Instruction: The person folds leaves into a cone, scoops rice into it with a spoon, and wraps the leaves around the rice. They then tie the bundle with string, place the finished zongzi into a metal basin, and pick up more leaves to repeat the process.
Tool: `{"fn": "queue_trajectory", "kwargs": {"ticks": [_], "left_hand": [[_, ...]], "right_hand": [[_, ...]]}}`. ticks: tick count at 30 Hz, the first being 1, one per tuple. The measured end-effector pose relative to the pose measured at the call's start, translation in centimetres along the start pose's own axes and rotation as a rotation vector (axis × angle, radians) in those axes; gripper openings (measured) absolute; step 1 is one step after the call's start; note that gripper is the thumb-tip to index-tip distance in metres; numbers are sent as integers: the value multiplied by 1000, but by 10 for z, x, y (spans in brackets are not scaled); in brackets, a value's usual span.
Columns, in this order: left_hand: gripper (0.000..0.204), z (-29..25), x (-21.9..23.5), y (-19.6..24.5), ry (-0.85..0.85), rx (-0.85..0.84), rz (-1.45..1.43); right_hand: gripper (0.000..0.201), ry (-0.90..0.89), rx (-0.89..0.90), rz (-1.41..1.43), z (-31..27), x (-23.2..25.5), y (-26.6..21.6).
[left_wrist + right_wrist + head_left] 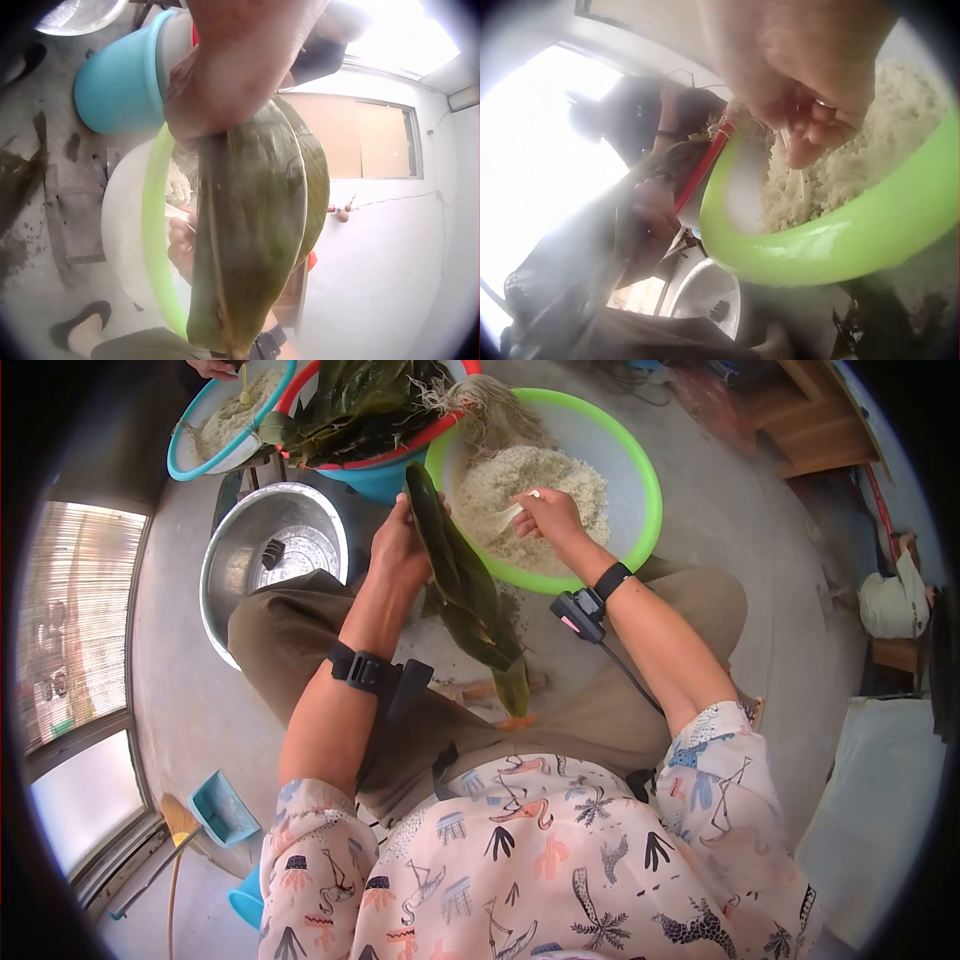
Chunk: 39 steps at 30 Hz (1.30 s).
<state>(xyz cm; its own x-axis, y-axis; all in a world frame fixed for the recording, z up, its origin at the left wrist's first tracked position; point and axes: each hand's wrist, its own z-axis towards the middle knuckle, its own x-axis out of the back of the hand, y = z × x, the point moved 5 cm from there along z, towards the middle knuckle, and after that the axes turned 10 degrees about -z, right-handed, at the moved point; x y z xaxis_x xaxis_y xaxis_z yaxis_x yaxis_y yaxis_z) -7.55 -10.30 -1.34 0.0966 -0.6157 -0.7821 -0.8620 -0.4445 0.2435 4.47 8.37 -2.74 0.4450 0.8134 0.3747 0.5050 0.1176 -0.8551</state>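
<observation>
1. Green leaves (460, 570) at the centre of the frame: gripped near the upper end by the left hand (398, 550), between thumb and fingers, with the tail hanging toward lower centre.
2. Likely light, pliable and slippery, judging by the sheen; apt to split along the veins. Best held at the overlapped upper edges, with mild pressure.
3. Left forearm angled up from lower left, wrist roughly in line.
4. Right hand (550, 520), upper centre: pinching a white spoon (508, 517) at the pale grain (545, 475), forearm slanting from lower right.
5. Farther out: green-rimmed basin (653, 510) around the grain; metal basin (235, 540) left of centre; heaped leaves (365, 400), upper left.
</observation>
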Motion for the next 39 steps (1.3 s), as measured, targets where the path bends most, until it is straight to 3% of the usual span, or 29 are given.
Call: {"fn": "queue_trajectory", "kwargs": {"ticks": [2,5,17,20,21,23,24,26,27,29,30,32,33,35,36,38,39], "left_hand": [[33,-4,-3,0,-4,-32,-18],[33,-6,-5,-1,-17,-50,-15],[39,-1,-3,-2,-12,-39,32],[39,-2,-3,-2,-19,-44,46],[39,-2,-3,-3,-21,-42,46],[39,-2,-3,-3,-40,-40,21],[39,-3,-2,-3,-39,-43,16],[39,-2,-2,-3,-21,-32,38],[39,-2,-1,-3,-22,-30,38],[39,0,-1,-3,-43,-12,18],[39,-1,-1,-3,-46,-10,17],[39,-2,-3,-5,-56,-8,-3],[39,-2,-5,-5,-59,-9,-5],[40,-4,-6,-5,-37,-19,7],[40,-5,-7,-5,-37,-23,6],[41,-7,-6,-6,-18,-5,17],[41,-7,-6,-6,-17,-5,19]], "right_hand": [[20,-25,-203,292,7,-4,16],[20,-47,-275,479,15,-4,19],[23,43,-21,539,30,82,-55],[18,236,364,-236,14,93,-90],[18,238,364,-237,13,94,-87],[18,500,973,-786,-7,89,-100],[18,495,977,-787,-12,88,-99],[17,470,689,-736,-15,92,-84],[17,472,688,-738,-17,91,-79],[21,401,413,-667,-11,92,-54],[21,403,413,-669,-11,89,-46],[21,247,95,-490,-4,80,-11],[21,248,97,-492,-3,76,-2],[18,151,-165,-224,1,63,28],[18,149,-162,-225,3,59,31],[16,132,-412,100,4,50,53],[16,133,-413,101,6,47,57]]}}
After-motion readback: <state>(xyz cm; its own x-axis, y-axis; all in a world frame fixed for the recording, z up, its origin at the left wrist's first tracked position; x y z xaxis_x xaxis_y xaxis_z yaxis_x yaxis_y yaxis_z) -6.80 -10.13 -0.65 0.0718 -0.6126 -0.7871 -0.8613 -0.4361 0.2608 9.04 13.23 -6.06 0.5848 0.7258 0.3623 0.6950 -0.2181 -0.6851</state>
